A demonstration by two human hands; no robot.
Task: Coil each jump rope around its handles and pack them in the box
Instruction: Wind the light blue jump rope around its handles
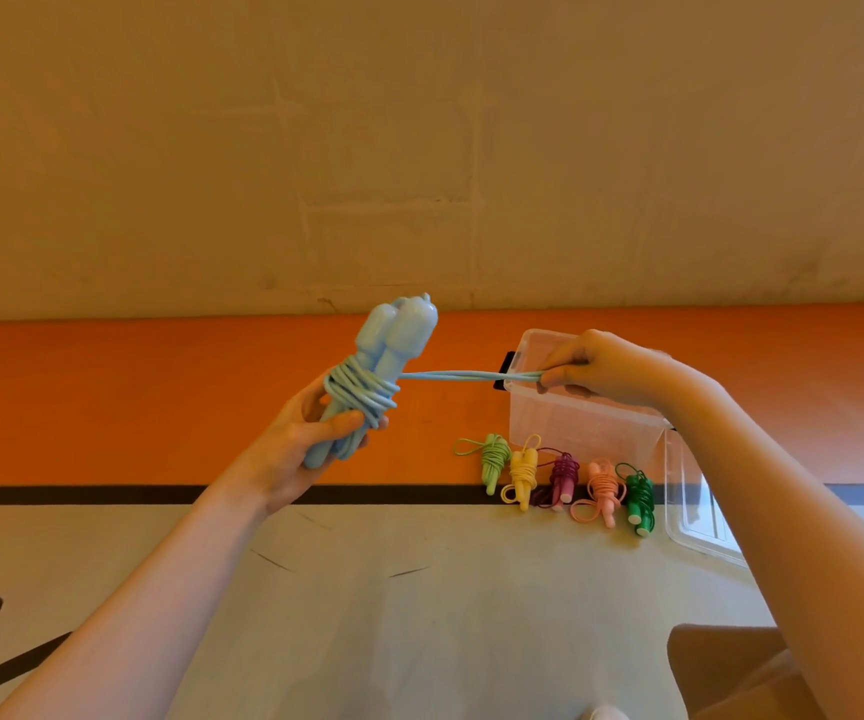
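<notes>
the left hand (310, 433) is curled tight around the two light blue plastic handles (393, 335) of a jump rope, holding them side by side and tilted up. the light blue rope (362, 394) is wound many times around the middle of the handles. a doubled bit of the rope stretches out straight to the right. the right hand (606, 368) pinches the end of that bit between thumb and fingers, up in front of the clear plastic box (575, 428). the box sits on the orange floor strip (134, 387) with its clear lid (700, 517) leaning beside it. five coiled ropes lie in a row on the floor just in front of the box: a lime green rope (494, 459), a yellow rope (522, 472), a purple rope (561, 478), a pink rope (602, 488) and a dark green rope (640, 498).
</notes>
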